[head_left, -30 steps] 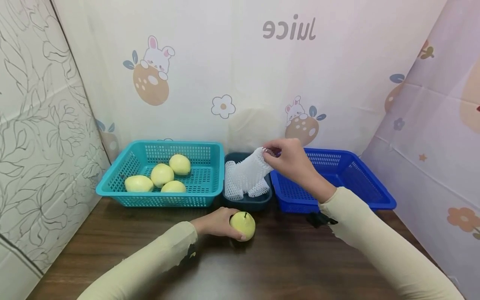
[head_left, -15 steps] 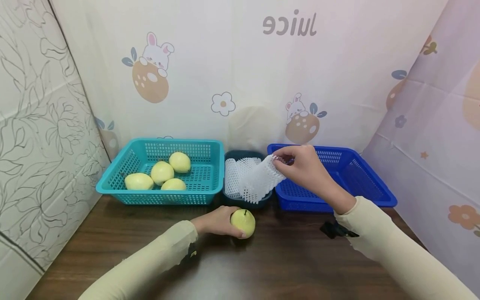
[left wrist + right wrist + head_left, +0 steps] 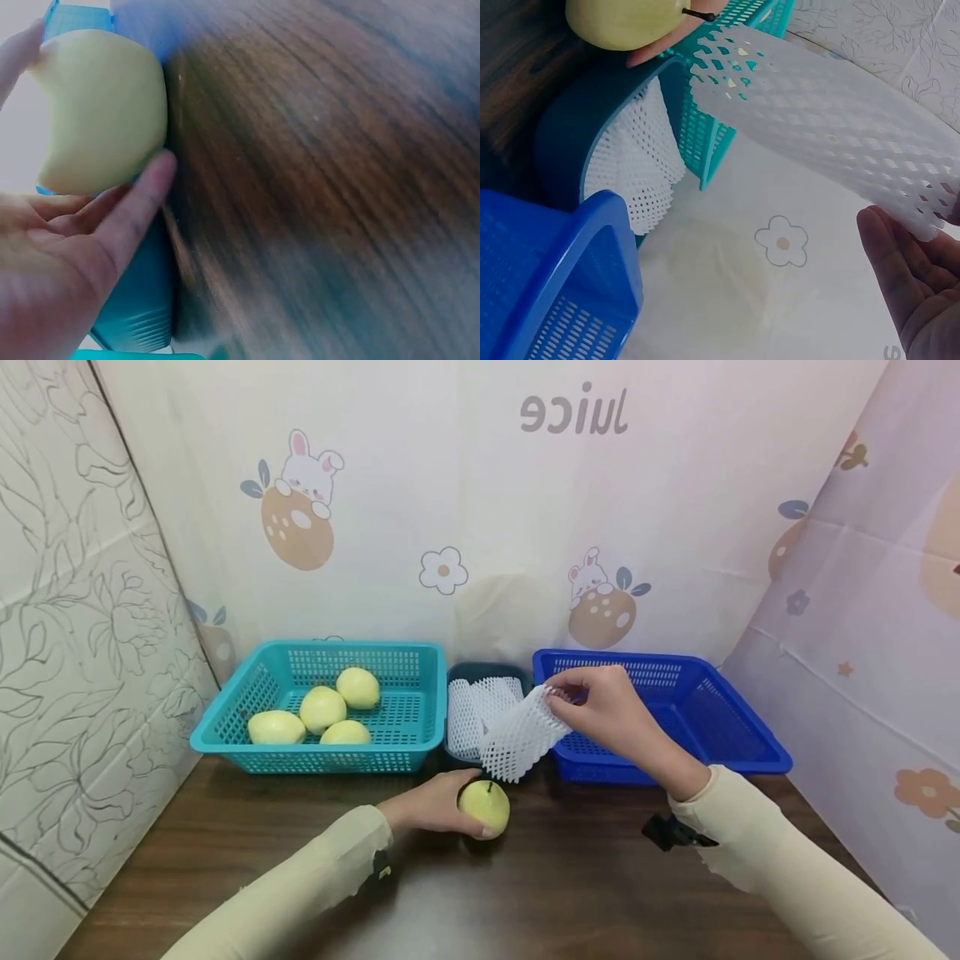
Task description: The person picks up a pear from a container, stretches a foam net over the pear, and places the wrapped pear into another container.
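My left hand [image 3: 438, 806] grips a yellow-green pear [image 3: 487, 810] from its left side, low over the table, stem pointing up. In the left wrist view the pear [image 3: 105, 112] sits between thumb and fingers. My right hand [image 3: 603, 706] pinches one end of a white foam net sleeve [image 3: 525, 735]. The sleeve slants down to the left, its free end just above the pear. In the right wrist view the foam net sleeve [image 3: 817, 112] is a flattened mesh tube. More foam net sleeves [image 3: 465, 718] lie in a small dark teal bin [image 3: 461, 673] behind it.
A turquoise basket [image 3: 315, 749] at the left holds several pears [image 3: 322, 710]. On the right stands a blue basket [image 3: 675, 693], partly behind my right hand. The baskets line the back of a dark wooden table [image 3: 570, 877], against a printed curtain [image 3: 390, 485].
My right hand has drawn the foam net sleeve out of the small bin, then lowered it toward the pear. The left hand keeps its grip on the pear in nearly the same place.
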The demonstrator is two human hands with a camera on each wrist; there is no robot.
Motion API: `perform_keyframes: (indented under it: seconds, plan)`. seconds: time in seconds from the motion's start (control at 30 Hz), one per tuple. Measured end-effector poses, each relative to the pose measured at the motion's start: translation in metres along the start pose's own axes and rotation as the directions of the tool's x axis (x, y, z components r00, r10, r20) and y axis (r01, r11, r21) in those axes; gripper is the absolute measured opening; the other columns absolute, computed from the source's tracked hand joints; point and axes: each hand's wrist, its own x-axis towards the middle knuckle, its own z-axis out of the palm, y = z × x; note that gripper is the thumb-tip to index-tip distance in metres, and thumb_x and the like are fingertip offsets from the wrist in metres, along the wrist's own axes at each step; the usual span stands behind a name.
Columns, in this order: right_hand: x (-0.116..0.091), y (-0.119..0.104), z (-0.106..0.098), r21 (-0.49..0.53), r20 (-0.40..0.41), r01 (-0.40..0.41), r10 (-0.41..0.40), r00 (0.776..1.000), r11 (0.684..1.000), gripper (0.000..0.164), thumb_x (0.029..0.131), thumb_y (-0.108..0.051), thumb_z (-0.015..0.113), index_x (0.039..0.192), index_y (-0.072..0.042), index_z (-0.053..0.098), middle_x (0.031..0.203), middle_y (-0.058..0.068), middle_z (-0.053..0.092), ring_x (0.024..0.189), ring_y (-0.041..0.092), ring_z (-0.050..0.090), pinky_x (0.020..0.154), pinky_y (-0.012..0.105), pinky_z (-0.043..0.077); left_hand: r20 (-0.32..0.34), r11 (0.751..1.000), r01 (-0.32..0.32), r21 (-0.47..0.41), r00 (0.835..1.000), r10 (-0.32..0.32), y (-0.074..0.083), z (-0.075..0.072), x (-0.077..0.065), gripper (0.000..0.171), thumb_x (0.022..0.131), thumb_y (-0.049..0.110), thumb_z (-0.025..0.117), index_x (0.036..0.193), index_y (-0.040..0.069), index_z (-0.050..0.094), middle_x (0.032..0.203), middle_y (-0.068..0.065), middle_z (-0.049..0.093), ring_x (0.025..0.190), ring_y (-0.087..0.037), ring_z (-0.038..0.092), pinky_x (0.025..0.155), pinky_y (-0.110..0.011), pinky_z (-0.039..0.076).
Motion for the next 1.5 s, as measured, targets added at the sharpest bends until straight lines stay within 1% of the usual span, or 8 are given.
perform_keyframes:
  seconds: [0.27,0.43,0.53,0.73,0.97,1.1,1.27,1.5]
  plan:
    - [0.0,0.001,-0.003,-0.005,-0.021,0.008,-0.008,1.0,1.0,0.011,0.081,-0.003,0.071,0.092,0.001,0.074,0.083,0.008,0.07,0.067,0.014,0.062,0.061,0.03,0.054,-0.067,0.992,-0.03,-0.123,0.997,0.022,0.016,-0.02,-0.021,0.07,0.095,0.047,0.051,0.144,0.0,0.035,0.145,-0.014,0.039,0.132,-0.026,0.037,0.107,-0.044,0.03]
    - [0.0,0.003,0.0,0.03,-0.029,-0.009,0.01,1.0,1.0,0.011,0.081,-0.002,0.072,0.091,0.002,0.074,0.084,0.01,0.07,0.068,0.015,0.063,0.061,0.031,0.055,-0.213,0.92,-0.096,-0.381,0.977,0.014,0.031,-0.027,-0.03,0.047,0.103,0.024,0.04,0.137,-0.009,0.041,0.135,-0.024,0.048,0.123,-0.033,0.047,0.1,-0.043,0.039]
    - [0.0,0.003,0.004,0.055,-0.028,-0.014,0.015,0.999,0.998,0.011,0.08,-0.001,0.072,0.091,0.002,0.074,0.084,0.01,0.07,0.068,0.016,0.063,0.061,0.031,0.055,-0.256,0.797,-0.082,-0.598,0.962,-0.093,0.04,-0.027,-0.028,0.043,0.103,0.017,0.037,0.13,-0.015,0.044,0.122,-0.029,0.054,0.112,-0.035,0.054,0.094,-0.039,0.045]
    - [0.002,0.003,0.009,0.071,-0.04,-0.003,0.006,0.999,0.997,0.01,0.08,-0.001,0.072,0.09,0.001,0.074,0.084,0.01,0.07,0.068,0.015,0.064,0.061,0.032,0.055,-0.157,0.438,-0.008,-0.899,0.939,-0.305,0.051,-0.019,-0.02,0.045,0.103,0.021,0.037,0.128,-0.016,0.041,0.112,-0.021,0.053,0.099,-0.025,0.056,0.094,-0.037,0.045]
    - [0.001,0.004,0.01,0.069,-0.055,-0.009,0.013,0.998,0.998,0.011,0.08,0.0,0.072,0.09,0.001,0.074,0.084,0.01,0.07,0.068,0.015,0.064,0.062,0.032,0.055,-0.129,0.131,-0.096,-0.987,0.953,-0.275,0.059,-0.012,-0.008,0.05,0.104,0.021,0.037,0.14,-0.011,0.024,0.138,-0.027,0.033,0.126,-0.034,0.036,0.108,-0.043,0.029]
    - [0.001,0.004,0.011,0.077,-0.059,-0.021,0.026,0.998,0.997,0.011,0.08,0.0,0.072,0.09,0.002,0.074,0.085,0.01,0.07,0.069,0.016,0.064,0.063,0.033,0.055,-0.147,0.034,-0.143,-0.989,0.96,-0.239,0.062,-0.011,-0.004,0.046,0.105,0.017,0.033,0.144,-0.007,0.023,0.147,-0.024,0.027,0.135,-0.032,0.026,0.111,-0.042,0.022]
    - [0.001,0.003,0.016,0.112,-0.045,-0.035,0.041,0.998,0.993,0.01,0.08,0.0,0.071,0.09,0.001,0.073,0.085,0.009,0.07,0.07,0.015,0.063,0.064,0.033,0.055,-0.18,-0.045,-0.19,-0.981,0.969,-0.169,0.064,-0.01,-0.002,0.045,0.106,0.018,0.026,0.147,0.0,0.021,0.151,-0.015,0.026,0.137,-0.025,0.025,0.111,-0.041,0.02]
    - [-0.002,0.003,0.027,0.154,-0.047,-0.039,0.046,0.998,0.987,0.01,0.081,-0.001,0.072,0.091,0.001,0.073,0.084,0.008,0.07,0.07,0.015,0.062,0.064,0.03,0.055,-0.158,-0.066,-0.174,-0.983,0.968,-0.195,0.065,-0.01,0.0,0.044,0.106,0.019,0.026,0.147,0.003,0.022,0.149,-0.013,0.03,0.136,-0.023,0.028,0.111,-0.042,0.02]
